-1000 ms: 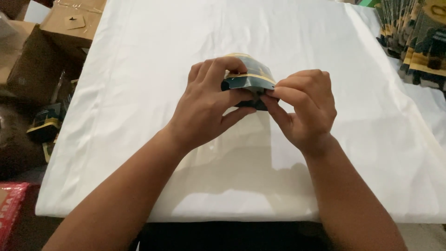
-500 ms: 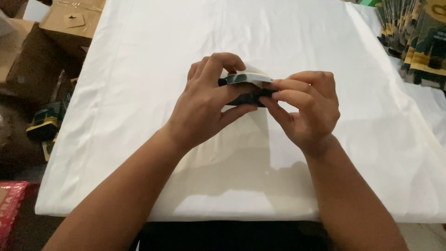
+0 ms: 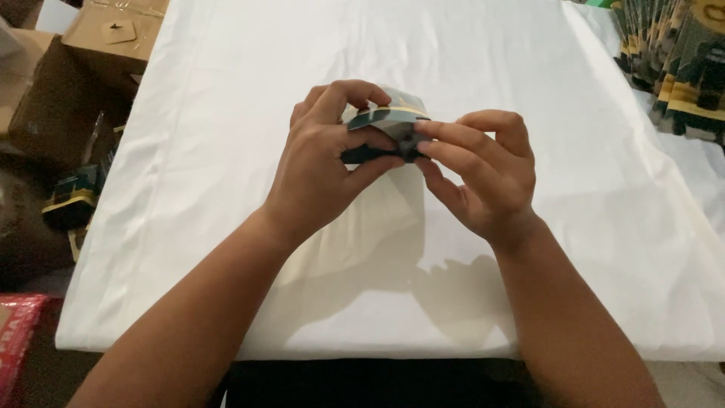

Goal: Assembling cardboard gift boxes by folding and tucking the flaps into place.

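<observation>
A big white sheet (image 3: 226, 189) covers the table in front of you, and it fills most of the view. The sheet has soft folds and hangs over the near edge. Your hands make dark shadows on it close to that near edge.

Off the left edge of the table you can see brown cardboard boxes (image 3: 83, 68) near the far left corner. Below them, beside the left edge, sits a small dark pack with a yellow stripe (image 3: 72, 200). A bit of something red (image 3: 15, 340) shows by the near left corner.

Your left hand (image 3: 325, 170) is up over the middle of the sheet. Its fingers are curled, and the thumb and fingers pinch the left side of a small dark green packet with a yellow band (image 3: 389, 125). The packet is bent into a curve between your two hands. It is held above the sheet, a little toward the far edge from the middle.

Your right hand (image 3: 483, 177) holds the right side of the same packet. Its fingertips (image 3: 427, 132) are pressed together on the packet's end, and the thumb is tucked under where you cannot see it well.

By the far right corner, off the sheet, a row of green and yellow packs (image 3: 680, 68) lies stacked one over the next.
</observation>
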